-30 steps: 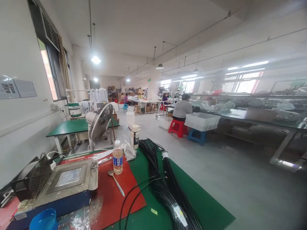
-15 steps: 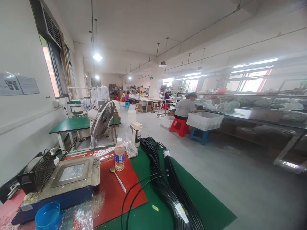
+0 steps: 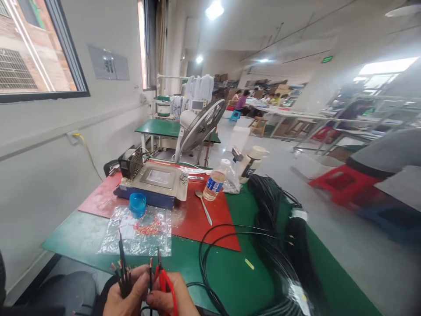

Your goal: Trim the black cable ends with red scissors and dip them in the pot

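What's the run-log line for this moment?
left hand: grips bundle of dark wire ends | right hand: pinches thin red wires | ahead: clear plastic sheet, coiled black cable

Pretty bright in here, with ceiling lamps (image 3: 214, 9) blown out to white glare. The right side smears with motion blur, and the edges stretch wide-angle style.

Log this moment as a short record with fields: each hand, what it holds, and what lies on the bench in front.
left hand: grips a bunch of thin dark wires, ends up
right hand: pinches red and black wires
bench: green mat, red mat farther back
ahead of hands: clear plastic sheet with small red bits, round blue plastic cup
right of hands: coiled black cable bundle
red mat: metal spoon, plastic water bottle
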`<control>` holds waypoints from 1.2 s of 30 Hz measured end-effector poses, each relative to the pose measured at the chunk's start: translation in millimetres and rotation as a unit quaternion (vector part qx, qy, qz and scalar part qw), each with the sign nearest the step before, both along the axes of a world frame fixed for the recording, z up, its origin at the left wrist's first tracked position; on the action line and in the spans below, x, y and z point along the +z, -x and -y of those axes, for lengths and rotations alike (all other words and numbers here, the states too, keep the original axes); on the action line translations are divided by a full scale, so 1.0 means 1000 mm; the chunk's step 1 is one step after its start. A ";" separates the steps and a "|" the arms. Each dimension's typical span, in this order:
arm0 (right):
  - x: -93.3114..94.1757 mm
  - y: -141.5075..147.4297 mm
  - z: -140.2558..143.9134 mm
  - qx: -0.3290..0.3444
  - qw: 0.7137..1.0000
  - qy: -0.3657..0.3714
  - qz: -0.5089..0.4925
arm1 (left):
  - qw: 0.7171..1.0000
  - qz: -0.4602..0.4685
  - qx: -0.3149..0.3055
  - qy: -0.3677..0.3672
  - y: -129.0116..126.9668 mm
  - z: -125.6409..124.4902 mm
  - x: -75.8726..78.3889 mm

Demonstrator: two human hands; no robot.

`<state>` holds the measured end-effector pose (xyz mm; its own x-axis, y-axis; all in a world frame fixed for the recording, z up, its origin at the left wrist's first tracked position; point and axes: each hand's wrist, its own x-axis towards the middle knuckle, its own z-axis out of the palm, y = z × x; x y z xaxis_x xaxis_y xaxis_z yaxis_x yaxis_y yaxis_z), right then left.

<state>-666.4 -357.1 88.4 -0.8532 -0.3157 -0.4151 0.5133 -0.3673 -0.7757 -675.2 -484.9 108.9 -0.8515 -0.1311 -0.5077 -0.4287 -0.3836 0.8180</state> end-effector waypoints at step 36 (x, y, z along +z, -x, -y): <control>0.013 0.044 -0.013 0.047 0.983 -0.121 -0.130 | 0.975 -0.086 -0.124 0.162 0.002 0.017 -0.016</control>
